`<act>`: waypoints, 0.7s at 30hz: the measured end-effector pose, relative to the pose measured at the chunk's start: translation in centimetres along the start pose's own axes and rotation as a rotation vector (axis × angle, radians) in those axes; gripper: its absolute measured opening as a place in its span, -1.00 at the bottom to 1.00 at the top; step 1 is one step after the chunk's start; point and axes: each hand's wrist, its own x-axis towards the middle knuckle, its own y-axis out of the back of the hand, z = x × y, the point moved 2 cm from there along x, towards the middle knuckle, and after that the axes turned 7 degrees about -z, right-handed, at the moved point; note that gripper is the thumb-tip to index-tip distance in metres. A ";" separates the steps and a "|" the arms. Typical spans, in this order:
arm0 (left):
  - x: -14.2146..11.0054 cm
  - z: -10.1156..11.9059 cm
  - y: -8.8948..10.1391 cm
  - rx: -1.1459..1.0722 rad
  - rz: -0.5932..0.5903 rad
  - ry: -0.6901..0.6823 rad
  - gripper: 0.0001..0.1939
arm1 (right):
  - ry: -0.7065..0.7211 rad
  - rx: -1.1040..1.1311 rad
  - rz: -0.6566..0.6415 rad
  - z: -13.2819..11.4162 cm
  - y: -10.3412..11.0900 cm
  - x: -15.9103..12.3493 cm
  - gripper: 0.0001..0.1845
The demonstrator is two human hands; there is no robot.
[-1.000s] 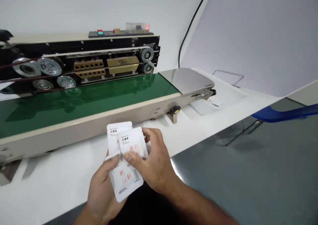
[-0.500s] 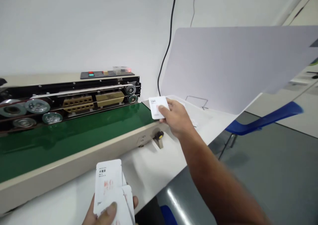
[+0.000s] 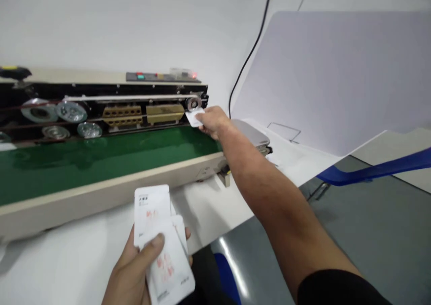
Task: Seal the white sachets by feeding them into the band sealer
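White workbench [image 3: 67,264] with a continuous band sealer [image 3: 101,193] running along it, green conveyor belt [image 3: 101,154] on top. Right hand [image 3: 212,121] is stretched out over the sealer's far end, pinching one small white pouch [image 3: 193,118], with the pouch's edge just beside a small steel roller [image 3: 193,103]. Left hand [image 3: 134,269] sits low, off the sealer's near side, wrapped around a small stack of printed white pouches [image 3: 164,246], thumb on top. Looks like the one-pouch-at-the-belts stage, the rest held back in the other hand.

Sachet [image 3: 150,211] print: small black and red, unreadable.
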 end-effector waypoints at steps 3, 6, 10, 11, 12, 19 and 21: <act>-0.5 0.7 -0.9 -0.014 -0.052 -0.056 -0.27 | 0.183 -0.115 0.188 -0.1 -0.4 -3.3 -0.57; -0.2 0.9 -1.1 -0.057 -0.046 -0.093 -0.29 | 0.604 -0.216 0.333 1.3 -1.0 -11.7 -0.58; 1.2 0.5 -1.3 -0.254 -0.077 -0.199 -0.39 | 0.663 -0.315 -0.076 7.0 -3.7 -22.3 -0.30; 1.7 0.3 -1.5 -0.314 -0.115 -0.217 -0.43 | 0.584 -0.326 -0.119 8.5 -4.2 -23.5 -0.31; 2.2 0.2 -1.7 -0.371 -0.158 -0.228 -0.48 | 0.501 -0.320 -0.135 9.7 -4.7 -24.2 -0.33; 2.9 0.4 -1.9 -0.445 -0.207 -0.277 -0.65 | 0.179 -0.261 -0.271 11.0 -4.7 -22.4 -0.59; 2.3 0.4 -1.9 -0.407 -0.128 -0.255 -0.62 | 0.164 -0.248 -0.297 10.3 -3.9 -22.5 -0.66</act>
